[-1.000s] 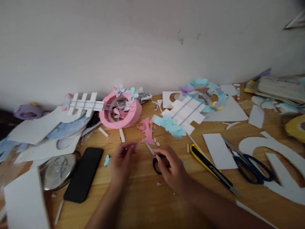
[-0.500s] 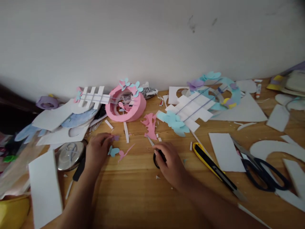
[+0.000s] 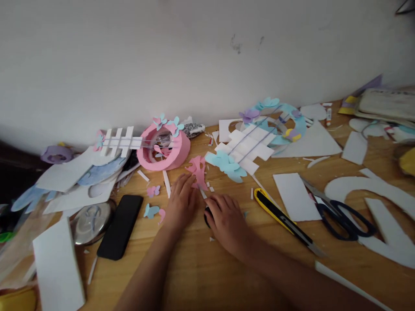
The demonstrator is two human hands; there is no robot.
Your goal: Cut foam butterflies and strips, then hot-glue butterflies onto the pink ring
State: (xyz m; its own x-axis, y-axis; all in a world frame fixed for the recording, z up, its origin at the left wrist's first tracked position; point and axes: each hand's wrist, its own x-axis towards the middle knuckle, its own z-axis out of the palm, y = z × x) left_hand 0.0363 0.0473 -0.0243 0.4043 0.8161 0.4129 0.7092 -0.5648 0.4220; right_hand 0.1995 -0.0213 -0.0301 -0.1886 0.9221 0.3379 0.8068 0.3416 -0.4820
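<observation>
My right hand (image 3: 228, 224) is closed around the black handles of small scissors (image 3: 202, 194), whose blade tips point away from me at a pink paper scrap (image 3: 197, 167). My left hand (image 3: 182, 201) lies low over the table beside them, fingers stretched out, the tips at the scrap's lower left edge. Whether they touch it I cannot tell. Left of this hand rest a pink and purple paper butterfly (image 3: 153, 191), a light blue butterfly (image 3: 151, 211) and a small pink piece (image 3: 161, 215), partly covered by the hand.
Behind stand a pink paper ukulele-like model (image 3: 184, 153) and a blue one (image 3: 251, 147). On the right lie a yellow box cutter (image 3: 282, 218), large scissors (image 3: 345, 220) and white card pieces (image 3: 296, 196). A black phone (image 3: 120, 226) and a round metal tin (image 3: 92, 222) are at left.
My left hand has moved right from the purple butterfly to the pink scrap, uncovering the phone and butterfly. My right hand stays on the small scissors. The view has shifted slightly.
</observation>
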